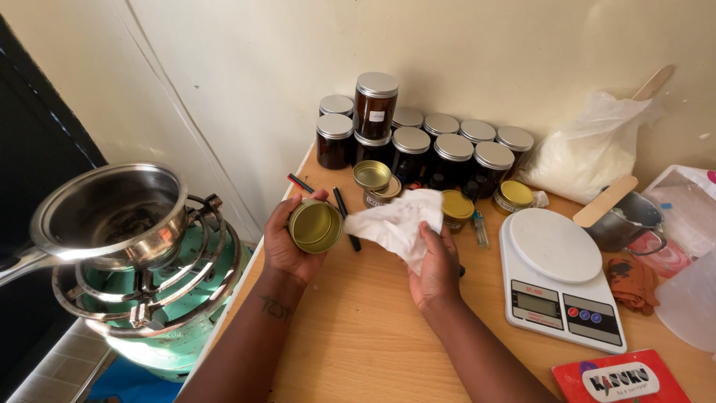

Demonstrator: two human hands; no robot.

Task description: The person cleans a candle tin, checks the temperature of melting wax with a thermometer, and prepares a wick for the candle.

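My left hand (287, 242) holds a small round gold tin (315, 226) with its open side facing me, above the wooden table's left edge. My right hand (435, 267) grips a crumpled white cloth (395, 222) just to the right of the tin, close to it. Behind the hands several more gold tins (372, 176) and lids (457, 206) lie on the table.
Dark glass jars with silver lids (433, 150) stand at the back against the wall. A white kitchen scale (556, 272) sits to the right, with a metal pot (623, 222) holding a wooden stick. At the left a steel pan (112, 216) rests on a green gas burner (171, 306).
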